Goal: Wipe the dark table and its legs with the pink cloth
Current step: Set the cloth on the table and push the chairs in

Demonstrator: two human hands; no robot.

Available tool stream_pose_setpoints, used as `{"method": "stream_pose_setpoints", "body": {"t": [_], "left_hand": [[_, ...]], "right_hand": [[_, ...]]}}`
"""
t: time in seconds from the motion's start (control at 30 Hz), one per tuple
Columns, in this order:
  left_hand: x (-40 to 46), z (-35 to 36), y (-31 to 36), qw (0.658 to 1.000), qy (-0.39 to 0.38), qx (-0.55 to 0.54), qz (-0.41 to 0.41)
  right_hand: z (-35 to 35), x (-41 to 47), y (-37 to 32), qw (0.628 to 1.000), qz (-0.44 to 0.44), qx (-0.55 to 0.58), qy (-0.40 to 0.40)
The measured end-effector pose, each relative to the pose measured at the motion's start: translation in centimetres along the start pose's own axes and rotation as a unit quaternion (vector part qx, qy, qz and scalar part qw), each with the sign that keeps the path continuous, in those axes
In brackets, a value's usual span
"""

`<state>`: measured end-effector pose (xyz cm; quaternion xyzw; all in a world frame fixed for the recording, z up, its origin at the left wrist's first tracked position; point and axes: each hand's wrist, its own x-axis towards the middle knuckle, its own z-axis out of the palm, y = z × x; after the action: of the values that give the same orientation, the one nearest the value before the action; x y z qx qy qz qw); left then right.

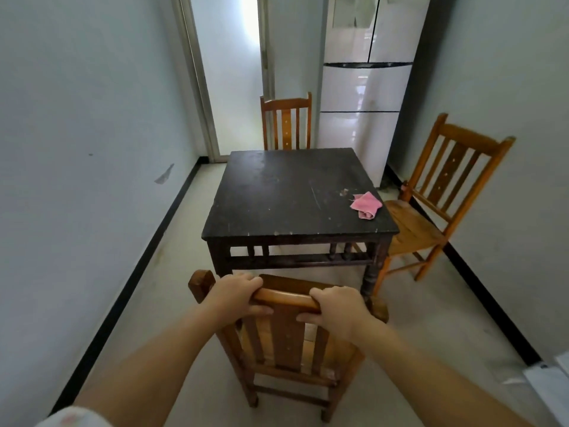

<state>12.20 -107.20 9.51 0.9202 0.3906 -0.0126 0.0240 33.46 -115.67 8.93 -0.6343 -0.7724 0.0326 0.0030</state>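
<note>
Nearest, a wooden chair (286, 337) stands between the person and the dark table (295, 192). The left hand (238, 295) and right hand (334, 309) are both curled tight over its top rail. Its seat is mostly hidden behind the backrest. The pink cloth (366, 204) lies crumpled by the scuffed tabletop's right edge, untouched. A second chair (431, 204) sits right of the table, a third (286, 123) behind it. Beyond stand a white refrigerator (366, 87) and a bright doorway (234, 72).
</note>
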Motion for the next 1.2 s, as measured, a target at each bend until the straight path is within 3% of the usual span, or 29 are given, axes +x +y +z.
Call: {"method": "stream_pose_setpoints", "body": {"t": [0.4, 0.97, 1.2], "left_hand": [[7.9, 2.6, 2.9, 0.988, 0.146, 0.011, 0.040], [17.8, 2.9, -4.7, 0.981, 0.189, 0.030, 0.017], [18.1, 2.3, -5.5, 0.987, 0.151, 0.048, -0.007]], "right_hand": [[-0.5, 4.1, 11.7, 0.996, -0.087, -0.025, 0.008], [-0.7, 15.9, 15.9, 0.994, -0.104, -0.015, 0.024], [-0.9, 16.9, 15.2, 0.995, -0.099, -0.010, 0.013]]}}
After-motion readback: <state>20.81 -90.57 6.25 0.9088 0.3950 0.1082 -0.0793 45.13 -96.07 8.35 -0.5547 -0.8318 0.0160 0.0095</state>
